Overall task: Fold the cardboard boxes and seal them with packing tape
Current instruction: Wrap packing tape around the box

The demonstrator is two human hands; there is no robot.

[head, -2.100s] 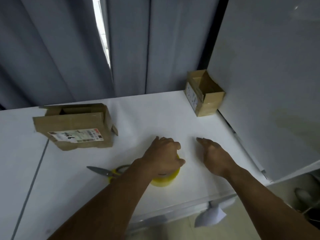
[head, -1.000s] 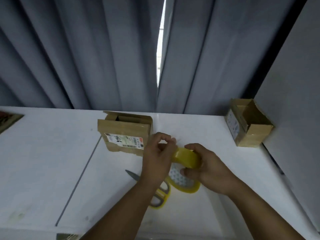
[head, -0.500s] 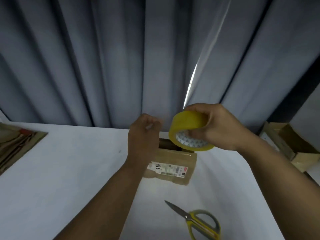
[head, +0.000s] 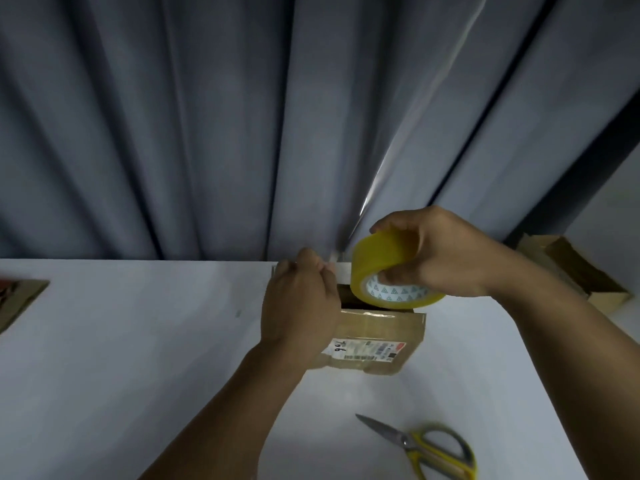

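R: Grey pleated curtain (head: 207,133) fills the back, with a white table (head: 121,341) below it. One thin bright slit shows between panels, right of centre.

J: Task items?

R: Cardboard box (head: 381,327) sits on the table near the far edge, mid-frame. Its top is open. A white shipping label (head: 363,349) with handwritten digits is on the side facing the camera. Glossy tape runs along that side's upper edge.

J: Tape?

R: Yellow tape roll (head: 384,261) is held in the air just above the box's open top. It's tilted, and the core, printed with small triangles, faces the camera.

J: Hands?

R: Right hand (head: 440,251) grips the roll, with fingers wrapped over the outer band and one digit inside the core. Left hand (head: 301,306) is curled, thumb and fingertips pinching the tape end (head: 341,268). A short pale strip runs from that pinch to the roll. The left hand overlaps the box's left side; can't tell if it touches.

J: Is the strip stuck to the box?

R: Can't tell, the left hand covers that spot.

J: Anything else on the table?

R: Scissors (head: 429,445) with yellow handles lie front right, blades together, tip pointing left and away, well apart from the box. They're slightly blurred. Second cardboard box (head: 571,268) is at the far right, flaps open. Flat brown cardboard piece (head: 17,299) is at the left edge, cut off by the frame.
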